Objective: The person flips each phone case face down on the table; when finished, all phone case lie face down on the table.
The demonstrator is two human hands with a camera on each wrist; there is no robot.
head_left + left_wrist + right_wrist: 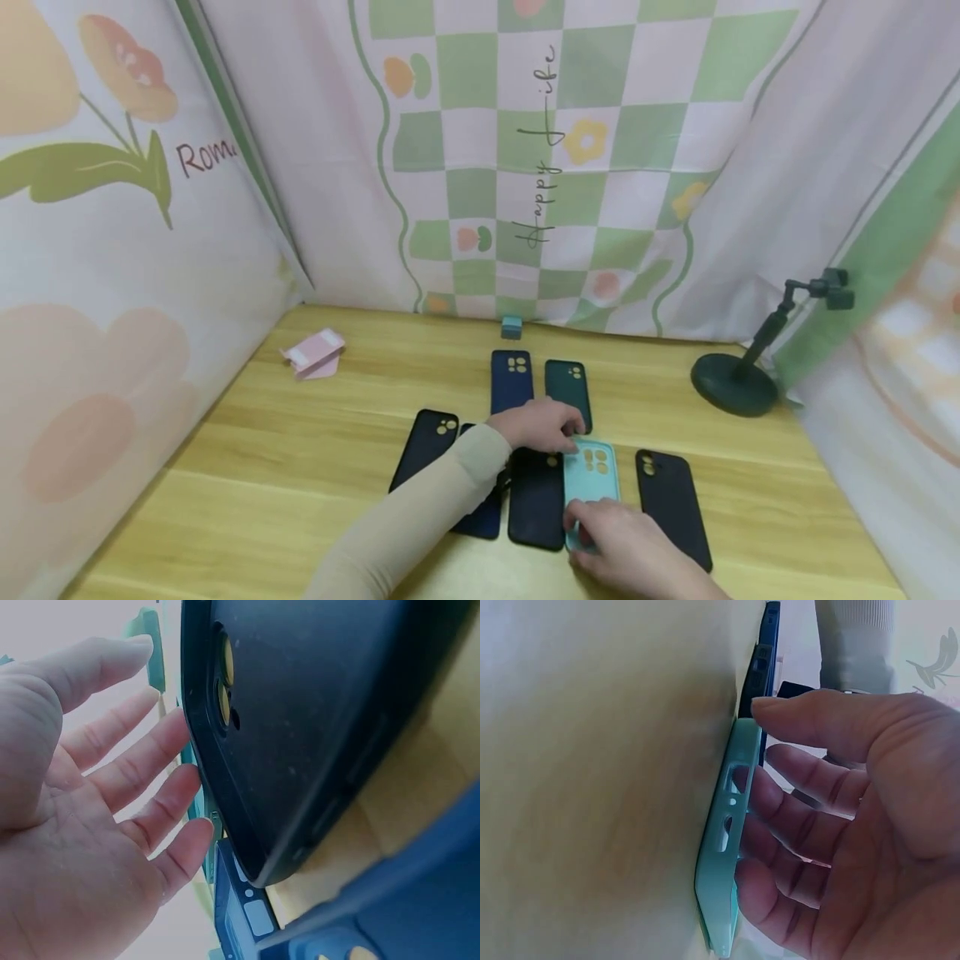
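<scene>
Several phone cases lie on the wooden table. My left hand point(536, 423) reaches over the dark ones, its fingertips at the top of the turquoise phone case point(592, 477), beside the dark green case point(564, 383). In the left wrist view its fingers point(139, 769) are spread and relaxed, near a black case point(292, 720). At the lower end of the turquoise case is my right hand point(626, 542). Its thumb lies at the case's corner in the right wrist view, and the loosely bent fingers point(795, 810) touch its edge.
A navy case point(512, 379) lies behind; black cases lie left point(423, 446), centre point(536, 508) and right point(675, 508). A dark blue case point(483, 523) is partly under my left sleeve. Around stand a pink box point(315, 352), a small teal block point(512, 327) and a black stand point(735, 383).
</scene>
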